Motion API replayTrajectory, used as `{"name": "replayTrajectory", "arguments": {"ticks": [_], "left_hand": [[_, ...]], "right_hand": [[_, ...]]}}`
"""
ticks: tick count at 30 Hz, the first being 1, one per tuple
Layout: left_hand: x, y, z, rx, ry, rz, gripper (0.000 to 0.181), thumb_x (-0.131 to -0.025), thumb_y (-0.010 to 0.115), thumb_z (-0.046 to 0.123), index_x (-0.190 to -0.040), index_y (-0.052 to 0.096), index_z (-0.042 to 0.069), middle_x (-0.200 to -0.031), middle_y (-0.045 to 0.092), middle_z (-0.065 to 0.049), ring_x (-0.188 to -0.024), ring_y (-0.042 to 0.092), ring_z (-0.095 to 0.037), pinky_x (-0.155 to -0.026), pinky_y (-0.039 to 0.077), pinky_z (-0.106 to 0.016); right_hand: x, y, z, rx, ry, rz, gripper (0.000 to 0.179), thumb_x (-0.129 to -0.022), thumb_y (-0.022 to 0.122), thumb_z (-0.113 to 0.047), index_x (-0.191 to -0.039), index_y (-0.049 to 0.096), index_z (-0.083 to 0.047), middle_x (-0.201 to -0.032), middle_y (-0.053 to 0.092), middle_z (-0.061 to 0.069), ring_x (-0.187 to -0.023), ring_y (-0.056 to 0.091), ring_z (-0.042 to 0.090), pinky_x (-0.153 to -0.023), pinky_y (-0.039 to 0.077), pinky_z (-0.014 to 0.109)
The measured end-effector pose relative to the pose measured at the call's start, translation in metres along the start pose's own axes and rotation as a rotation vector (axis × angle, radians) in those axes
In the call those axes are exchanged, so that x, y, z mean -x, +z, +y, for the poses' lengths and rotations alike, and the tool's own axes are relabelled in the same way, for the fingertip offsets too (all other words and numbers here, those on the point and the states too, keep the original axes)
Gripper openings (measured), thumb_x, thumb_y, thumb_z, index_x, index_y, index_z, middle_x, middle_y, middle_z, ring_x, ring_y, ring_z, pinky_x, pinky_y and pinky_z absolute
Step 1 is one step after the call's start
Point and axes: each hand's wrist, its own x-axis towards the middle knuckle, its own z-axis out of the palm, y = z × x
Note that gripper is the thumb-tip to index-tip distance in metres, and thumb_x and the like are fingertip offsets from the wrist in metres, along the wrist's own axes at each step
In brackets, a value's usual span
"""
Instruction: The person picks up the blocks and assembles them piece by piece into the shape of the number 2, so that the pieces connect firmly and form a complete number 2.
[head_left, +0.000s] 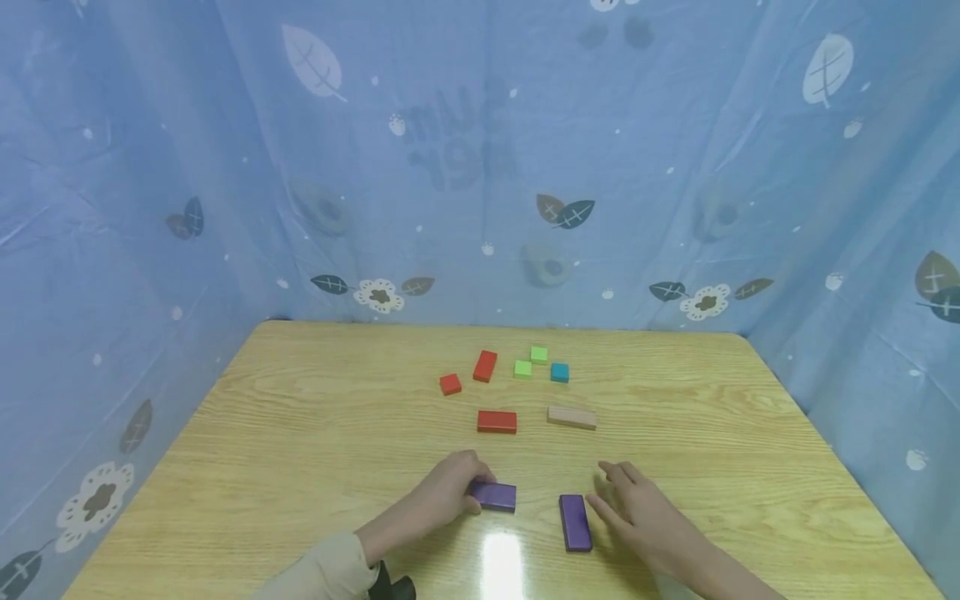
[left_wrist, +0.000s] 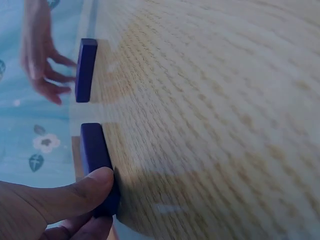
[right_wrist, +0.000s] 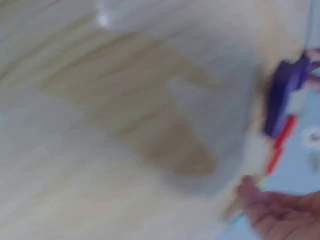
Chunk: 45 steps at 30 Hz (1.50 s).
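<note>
Near the front of the table, my left hand (head_left: 448, 490) pinches one end of a purple block (head_left: 498, 497) lying crosswise. The left wrist view shows the thumb and fingers on either side of that purple block (left_wrist: 95, 150). A second purple block (head_left: 575, 523) lies lengthwise on the tabletop to the right. Just right of it is my right hand (head_left: 643, 521), its fingers spread and apart from the block. In the blurred right wrist view, the right hand (right_wrist: 280, 210) holds nothing.
Farther back lie a red block (head_left: 497, 422) and a plain wooden block (head_left: 572, 417). Behind them are another red block (head_left: 485, 366), a small red block (head_left: 451, 384), green blocks (head_left: 522, 370) and a blue block (head_left: 559, 372). A patterned blue curtain (head_left: 480, 250) surrounds the wooden table (head_left: 300, 433).
</note>
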Motion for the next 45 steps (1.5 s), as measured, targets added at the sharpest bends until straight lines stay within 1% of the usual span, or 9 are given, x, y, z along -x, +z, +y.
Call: {"name": "replayTrajectory", "arguments": {"ticks": [3, 6, 12, 15, 19, 22, 25, 33, 45], "left_hand": [[0.0, -0.002, 0.0, -0.001, 0.002, -0.002, 0.03, -0.067, 0.081, 0.002, -0.097, 0.073, 0.003, -0.085, 0.062, 0.0, -0.08, 0.055, -0.012, -0.075, 0.049, -0.025], [-0.001, -0.003, 0.0, 0.002, -0.011, -0.002, 0.03, -0.067, 0.081, 0.001, -0.096, 0.073, 0.003, -0.086, 0.063, -0.001, -0.081, 0.056, -0.013, -0.076, 0.049, -0.026], [-0.004, -0.003, 0.005, -0.04, -0.061, -0.033, 0.031, -0.066, 0.081, 0.003, -0.096, 0.074, 0.004, -0.087, 0.064, -0.001, -0.083, 0.058, -0.014, -0.078, 0.051, -0.027], [-0.005, -0.003, 0.006, -0.026, -0.078, -0.041, 0.032, -0.066, 0.081, 0.003, -0.097, 0.074, 0.004, -0.088, 0.065, -0.002, -0.084, 0.059, -0.014, -0.079, 0.051, -0.027], [-0.005, -0.004, 0.004, -0.004, -0.082, -0.039, 0.032, -0.066, 0.081, 0.003, -0.097, 0.073, 0.004, -0.089, 0.065, -0.002, -0.086, 0.06, -0.015, -0.08, 0.052, -0.028], [-0.006, -0.006, 0.003, 0.002, -0.082, -0.038, 0.031, -0.067, 0.081, 0.003, -0.097, 0.073, 0.004, -0.09, 0.066, -0.002, -0.088, 0.06, -0.017, -0.082, 0.052, -0.029], [-0.005, -0.006, 0.003, 0.004, -0.087, -0.037, 0.031, -0.067, 0.081, 0.003, -0.097, 0.073, 0.004, -0.092, 0.067, -0.003, -0.09, 0.061, -0.017, -0.083, 0.052, -0.03], [-0.005, -0.005, 0.006, 0.009, -0.09, -0.032, 0.032, -0.066, 0.081, 0.002, -0.097, 0.073, 0.005, -0.091, 0.066, -0.002, -0.088, 0.059, -0.017, -0.082, 0.05, -0.03], [-0.005, -0.001, 0.005, -0.006, -0.086, -0.024, 0.031, -0.067, 0.081, 0.003, -0.097, 0.073, 0.005, -0.09, 0.067, 0.0, -0.087, 0.059, -0.013, -0.082, 0.05, -0.027]], "right_hand": [[-0.002, 0.005, -0.018, 0.063, 0.095, 0.004, 0.071, -0.09, 0.061, -0.047, -0.12, 0.049, 0.016, -0.109, 0.057, 0.025, -0.088, 0.063, 0.033, -0.073, 0.057, 0.044], [-0.005, 0.016, -0.029, 0.133, 0.101, -0.029, 0.082, -0.083, 0.066, -0.054, -0.118, 0.048, 0.018, -0.105, 0.058, 0.027, -0.082, 0.063, 0.032, -0.066, 0.057, 0.04], [-0.008, 0.033, -0.031, 0.225, -0.022, 0.025, 0.051, -0.078, 0.074, -0.022, -0.108, 0.054, 0.014, -0.082, 0.059, 0.012, -0.064, 0.056, 0.014, -0.049, 0.048, 0.021], [-0.011, 0.027, -0.025, 0.178, -0.096, 0.031, 0.034, -0.078, 0.073, -0.012, -0.1, 0.057, 0.009, -0.076, 0.053, 0.003, -0.061, 0.046, 0.006, -0.047, 0.04, 0.015], [-0.02, 0.011, -0.014, 0.127, -0.199, 0.055, 0.026, -0.079, 0.076, -0.009, -0.098, 0.063, 0.003, -0.084, 0.057, 0.0, -0.07, 0.051, 0.005, -0.056, 0.048, 0.018], [-0.025, 0.002, -0.007, 0.12, -0.269, 0.091, 0.028, -0.075, 0.079, -0.008, -0.099, 0.067, 0.001, -0.091, 0.061, 0.001, -0.078, 0.059, 0.01, -0.064, 0.053, 0.021], [-0.03, -0.002, -0.002, 0.092, -0.315, 0.078, 0.03, -0.074, 0.081, -0.007, -0.1, 0.069, 0.001, -0.093, 0.064, 0.002, -0.082, 0.062, 0.015, -0.068, 0.055, 0.025], [-0.04, -0.007, 0.0, -0.053, -0.235, -0.038, 0.029, -0.074, 0.08, -0.009, -0.1, 0.072, 0.001, -0.091, 0.066, 0.004, -0.079, 0.062, 0.013, -0.064, 0.053, 0.022], [-0.049, -0.001, -0.01, -0.1, -0.253, -0.033, 0.027, -0.071, 0.082, -0.006, -0.095, 0.072, 0.003, -0.084, 0.066, 0.003, -0.073, 0.057, 0.008, -0.059, 0.049, 0.02]]}}
